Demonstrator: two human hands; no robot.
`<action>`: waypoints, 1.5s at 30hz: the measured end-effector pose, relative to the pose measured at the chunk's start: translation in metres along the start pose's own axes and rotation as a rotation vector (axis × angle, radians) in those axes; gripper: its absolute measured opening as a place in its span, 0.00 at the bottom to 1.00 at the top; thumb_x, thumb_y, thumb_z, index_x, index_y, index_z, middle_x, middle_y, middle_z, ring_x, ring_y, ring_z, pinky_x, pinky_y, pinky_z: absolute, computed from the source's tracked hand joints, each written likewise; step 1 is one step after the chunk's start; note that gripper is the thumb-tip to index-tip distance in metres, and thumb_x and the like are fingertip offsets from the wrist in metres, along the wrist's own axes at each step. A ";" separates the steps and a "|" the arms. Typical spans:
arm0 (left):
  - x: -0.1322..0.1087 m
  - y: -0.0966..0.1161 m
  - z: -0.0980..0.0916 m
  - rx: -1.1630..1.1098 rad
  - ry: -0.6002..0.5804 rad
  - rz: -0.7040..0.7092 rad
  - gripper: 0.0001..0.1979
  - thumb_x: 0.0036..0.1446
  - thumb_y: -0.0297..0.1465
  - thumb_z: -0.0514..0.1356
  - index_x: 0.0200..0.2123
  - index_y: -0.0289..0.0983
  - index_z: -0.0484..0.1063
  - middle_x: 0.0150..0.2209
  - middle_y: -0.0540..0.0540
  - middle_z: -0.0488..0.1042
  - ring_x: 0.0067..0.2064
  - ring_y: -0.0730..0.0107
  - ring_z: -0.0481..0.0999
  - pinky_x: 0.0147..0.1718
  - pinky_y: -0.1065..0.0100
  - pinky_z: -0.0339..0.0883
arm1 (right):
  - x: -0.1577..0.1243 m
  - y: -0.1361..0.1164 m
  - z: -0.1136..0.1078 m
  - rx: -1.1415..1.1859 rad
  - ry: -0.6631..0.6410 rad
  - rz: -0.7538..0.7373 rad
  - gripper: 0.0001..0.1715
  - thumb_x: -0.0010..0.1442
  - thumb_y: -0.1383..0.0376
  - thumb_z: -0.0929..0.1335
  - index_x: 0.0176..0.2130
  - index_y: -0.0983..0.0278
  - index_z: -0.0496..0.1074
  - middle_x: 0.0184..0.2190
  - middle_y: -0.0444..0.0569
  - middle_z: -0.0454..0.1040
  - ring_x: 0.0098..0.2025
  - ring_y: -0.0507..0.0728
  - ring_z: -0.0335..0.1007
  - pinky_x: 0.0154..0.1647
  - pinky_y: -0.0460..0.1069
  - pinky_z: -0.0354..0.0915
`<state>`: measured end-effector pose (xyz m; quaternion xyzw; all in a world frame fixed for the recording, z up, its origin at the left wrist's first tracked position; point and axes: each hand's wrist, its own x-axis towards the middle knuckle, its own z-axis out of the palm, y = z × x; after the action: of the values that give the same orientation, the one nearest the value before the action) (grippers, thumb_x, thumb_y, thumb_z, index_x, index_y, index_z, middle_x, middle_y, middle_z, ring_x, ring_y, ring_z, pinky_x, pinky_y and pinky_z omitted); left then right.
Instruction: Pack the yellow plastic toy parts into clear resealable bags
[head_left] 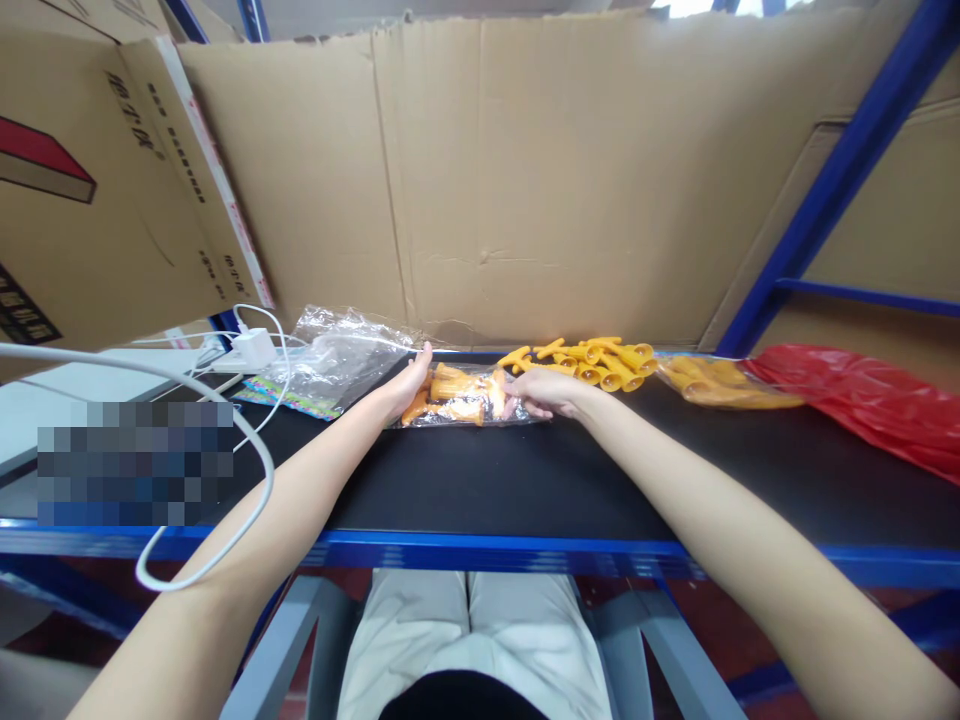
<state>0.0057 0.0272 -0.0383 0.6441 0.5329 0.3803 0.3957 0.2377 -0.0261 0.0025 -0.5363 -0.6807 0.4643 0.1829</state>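
A clear plastic bag (459, 397) with several yellow-orange trumpet-shaped plastic pieces in it lies on the black tabletop in front of me. My left hand (409, 386) rests against the bag's left end, its visible fingers stretched out and pointing up; the rest are hidden. At the other end, my right hand (551, 391) has its fingers curled on the clear film, closed on the bag. Just behind my right hand lies a loose pile of the same yellow trumpet-shaped pieces (611, 366), with flared open ends.
Right of the pile lie another filled clear bag (720, 382) and a red plastic bag (862, 395). Clear empty bags (337, 350) lie at left, near a white charger (255, 347) and a looping white cable (262, 450) over my left forearm. Cardboard (525, 200) walls the back.
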 end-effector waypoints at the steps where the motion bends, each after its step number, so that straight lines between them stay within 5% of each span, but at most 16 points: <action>1: -0.001 0.001 0.000 -0.048 -0.003 -0.014 0.38 0.58 0.54 0.34 0.64 0.36 0.49 0.62 0.41 0.57 0.63 0.56 0.53 0.54 0.60 0.59 | 0.000 0.000 0.000 -0.015 0.007 -0.025 0.21 0.62 0.62 0.61 0.24 0.69 0.72 0.04 0.40 0.53 0.08 0.45 0.45 0.09 0.42 0.45; 6: -0.005 0.004 -0.001 -0.155 -0.080 -0.080 0.35 0.61 0.49 0.36 0.62 0.33 0.54 0.57 0.37 0.64 0.58 0.53 0.63 0.52 0.56 0.62 | 0.004 0.006 0.001 -0.036 0.039 -0.122 0.17 0.59 0.61 0.65 0.24 0.69 0.73 0.08 0.40 0.60 0.09 0.44 0.50 0.10 0.41 0.48; 9: -0.005 0.005 -0.002 -0.116 -0.029 -0.059 0.31 0.61 0.46 0.40 0.62 0.36 0.52 0.57 0.38 0.64 0.59 0.54 0.62 0.53 0.55 0.61 | 0.010 0.011 0.000 -0.009 0.039 -0.142 0.15 0.58 0.60 0.66 0.27 0.69 0.74 0.09 0.41 0.62 0.11 0.45 0.55 0.11 0.40 0.52; 13: -0.005 0.004 -0.003 0.154 0.069 0.019 0.29 0.59 0.40 0.49 0.62 0.38 0.51 0.61 0.39 0.57 0.65 0.53 0.47 0.58 0.49 0.50 | 0.013 0.013 0.000 0.057 0.071 -0.129 0.15 0.59 0.58 0.66 0.31 0.68 0.72 0.18 0.46 0.71 0.12 0.45 0.58 0.10 0.40 0.54; 17: -0.002 0.001 -0.003 0.577 0.088 0.078 0.29 0.59 0.35 0.47 0.63 0.39 0.50 0.67 0.42 0.38 0.66 0.55 0.26 0.59 0.43 0.31 | 0.013 0.008 0.002 0.165 0.159 -0.134 0.20 0.62 0.55 0.61 0.29 0.68 0.69 0.21 0.47 0.72 0.11 0.45 0.56 0.08 0.42 0.52; 22: 0.005 -0.007 -0.010 0.682 0.104 0.084 0.29 0.60 0.35 0.44 0.64 0.40 0.45 0.67 0.44 0.34 0.66 0.55 0.26 0.59 0.43 0.31 | 0.014 0.004 -0.006 0.273 0.382 -0.201 0.20 0.65 0.56 0.57 0.39 0.68 0.68 0.29 0.51 0.75 0.14 0.45 0.58 0.12 0.42 0.55; 28: 0.011 -0.016 -0.024 0.633 0.175 0.050 0.29 0.59 0.35 0.45 0.63 0.42 0.48 0.67 0.44 0.39 0.66 0.53 0.28 0.59 0.41 0.33 | 0.019 0.021 -0.028 -0.514 0.756 -0.264 0.11 0.59 0.66 0.63 0.39 0.66 0.72 0.40 0.53 0.75 0.39 0.55 0.70 0.39 0.48 0.64; 32: 0.012 -0.017 -0.028 0.629 0.177 0.033 0.28 0.59 0.35 0.44 0.63 0.41 0.48 0.67 0.43 0.38 0.66 0.55 0.27 0.59 0.43 0.34 | 0.018 0.029 -0.031 -0.809 0.556 -0.160 0.14 0.58 0.63 0.62 0.42 0.65 0.71 0.40 0.54 0.75 0.41 0.59 0.70 0.40 0.50 0.62; 40: 0.008 -0.013 -0.026 0.661 0.164 0.019 0.28 0.60 0.34 0.43 0.64 0.38 0.48 0.67 0.42 0.36 0.66 0.56 0.28 0.60 0.46 0.36 | 0.014 0.021 -0.025 -0.823 0.446 -0.026 0.23 0.61 0.53 0.58 0.29 0.65 0.70 0.31 0.54 0.74 0.32 0.58 0.70 0.30 0.48 0.59; 45: 0.010 -0.015 -0.026 0.657 0.161 0.033 0.28 0.60 0.33 0.43 0.64 0.38 0.48 0.67 0.43 0.37 0.66 0.57 0.28 0.61 0.47 0.35 | 0.023 0.028 -0.018 -0.689 0.461 -0.106 0.25 0.54 0.51 0.65 0.45 0.65 0.66 0.36 0.52 0.74 0.34 0.56 0.69 0.31 0.46 0.60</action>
<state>-0.0229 0.0416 -0.0412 0.7135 0.6461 0.2444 0.1174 0.2588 0.0018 -0.0172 -0.6202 -0.7642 0.0670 0.1639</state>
